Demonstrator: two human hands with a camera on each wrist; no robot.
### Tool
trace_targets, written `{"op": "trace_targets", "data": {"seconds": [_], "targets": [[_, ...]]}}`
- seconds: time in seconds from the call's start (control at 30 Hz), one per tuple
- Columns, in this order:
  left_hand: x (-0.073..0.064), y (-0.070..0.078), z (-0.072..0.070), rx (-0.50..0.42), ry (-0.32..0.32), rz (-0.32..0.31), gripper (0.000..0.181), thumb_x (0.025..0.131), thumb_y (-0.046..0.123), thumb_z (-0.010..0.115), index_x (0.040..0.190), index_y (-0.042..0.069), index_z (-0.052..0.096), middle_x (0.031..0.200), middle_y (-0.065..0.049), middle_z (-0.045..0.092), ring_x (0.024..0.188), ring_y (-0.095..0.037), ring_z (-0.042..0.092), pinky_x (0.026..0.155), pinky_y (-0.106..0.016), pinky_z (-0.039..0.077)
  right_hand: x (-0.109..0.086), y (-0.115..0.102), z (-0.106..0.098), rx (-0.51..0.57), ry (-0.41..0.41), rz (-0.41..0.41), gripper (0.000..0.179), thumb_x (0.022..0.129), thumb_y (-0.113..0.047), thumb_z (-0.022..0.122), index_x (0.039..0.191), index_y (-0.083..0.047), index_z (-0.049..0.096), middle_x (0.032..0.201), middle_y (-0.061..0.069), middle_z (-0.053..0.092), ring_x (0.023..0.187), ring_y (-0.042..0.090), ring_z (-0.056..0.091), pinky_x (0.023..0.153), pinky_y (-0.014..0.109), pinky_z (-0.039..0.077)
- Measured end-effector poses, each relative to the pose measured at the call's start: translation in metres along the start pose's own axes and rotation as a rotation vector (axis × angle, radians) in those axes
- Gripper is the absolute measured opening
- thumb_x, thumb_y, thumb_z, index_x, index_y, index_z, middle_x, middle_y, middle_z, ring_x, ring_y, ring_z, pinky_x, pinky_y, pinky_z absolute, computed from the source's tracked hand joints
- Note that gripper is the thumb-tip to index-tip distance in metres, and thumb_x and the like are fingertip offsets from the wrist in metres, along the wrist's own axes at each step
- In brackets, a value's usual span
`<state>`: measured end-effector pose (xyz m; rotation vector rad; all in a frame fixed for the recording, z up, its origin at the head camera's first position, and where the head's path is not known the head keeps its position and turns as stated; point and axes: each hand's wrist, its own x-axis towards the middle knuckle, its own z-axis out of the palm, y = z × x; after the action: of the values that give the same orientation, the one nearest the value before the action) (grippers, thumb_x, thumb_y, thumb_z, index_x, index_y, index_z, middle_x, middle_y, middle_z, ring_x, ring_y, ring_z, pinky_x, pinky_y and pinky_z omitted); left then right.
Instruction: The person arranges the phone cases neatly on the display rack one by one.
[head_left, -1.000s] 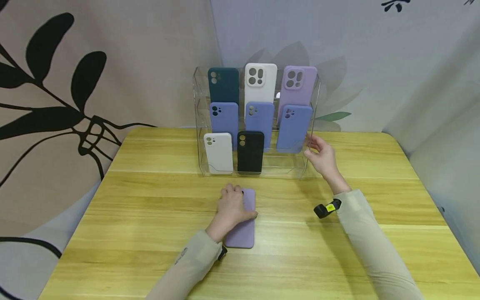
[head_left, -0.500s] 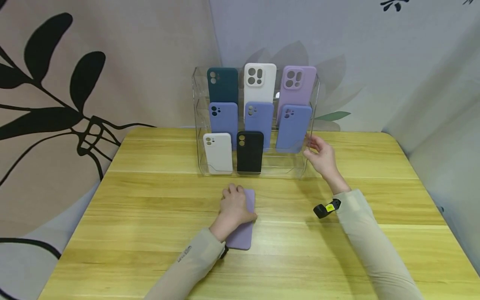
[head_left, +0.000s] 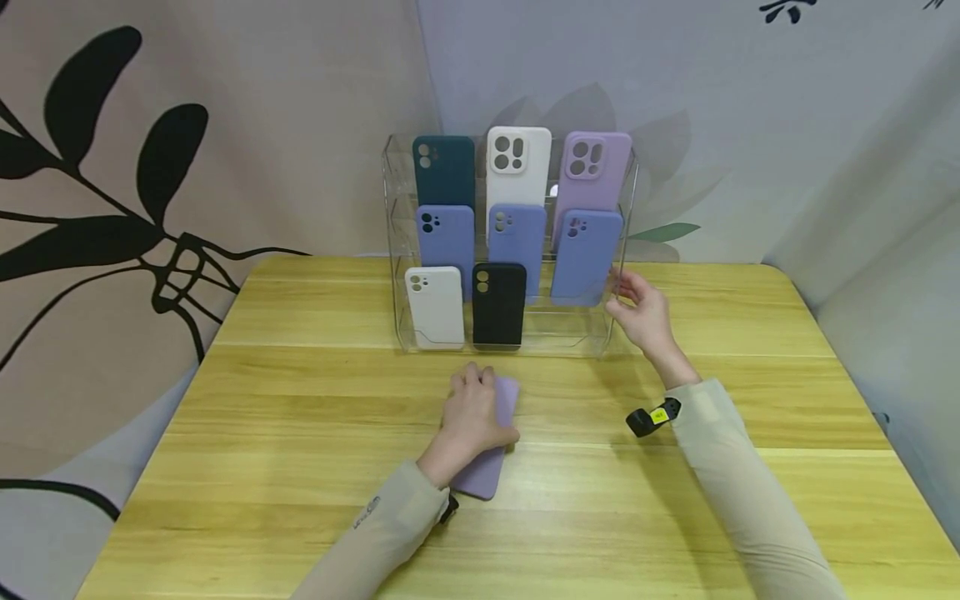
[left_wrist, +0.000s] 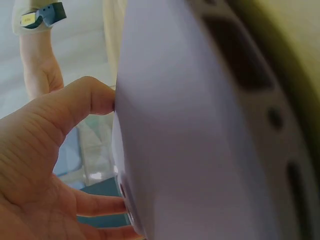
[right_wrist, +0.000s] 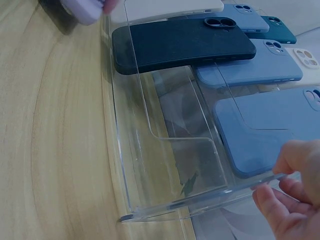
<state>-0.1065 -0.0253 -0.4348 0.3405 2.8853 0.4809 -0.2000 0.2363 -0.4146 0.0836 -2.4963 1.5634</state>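
Observation:
A light purple phone case (head_left: 480,477) is slightly turned at the front middle of the table. My left hand (head_left: 468,421) grips it across its width, thumb on the right edge and fingers at the far left, hiding much of its back. In the left wrist view the case (left_wrist: 185,125) fills the middle, its port cutouts facing the camera. A clear tiered display stand (head_left: 566,337) holds several cases upright. At its right side, my right hand (head_left: 643,312) pinches the side panel; in the right wrist view, thumb and fingers lie on either side of the clear panel edge (right_wrist: 235,187).
White (head_left: 437,312) and black (head_left: 498,308) cases occupy the stand's front tier, left and middle. Blue cases (head_left: 587,258) fill the middle tier. Dark green (head_left: 444,171), white (head_left: 517,183) and lilac (head_left: 600,192) cases stand behind. A patterned curtain (head_left: 315,125) hangs behind the table.
The light purple case has turned clockwise, its far end swinging right and its near end left. My left hand has shifted slightly right with it. My right hand stays at the stand.

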Motion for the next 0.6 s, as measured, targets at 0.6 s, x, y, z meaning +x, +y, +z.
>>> {"op": "trace_targets", "data": {"seconds": [0.6], "targets": [[0.002,0.023,-0.029,-0.104,0.22,0.128,0.095,0.058,0.033,0.085,0.135,-0.002,0.041,0.136,-0.024,0.035,0.112,-0.039,0.043,0.057,-0.042,0.055,-0.014,-0.042,-0.001,0.003,-0.022,0.027,0.045,0.085,0.009,0.046,0.129,0.015,0.045,0.127,0.032,0.049,0.115,0.041,0.05,0.096,0.049,0.043]]}}
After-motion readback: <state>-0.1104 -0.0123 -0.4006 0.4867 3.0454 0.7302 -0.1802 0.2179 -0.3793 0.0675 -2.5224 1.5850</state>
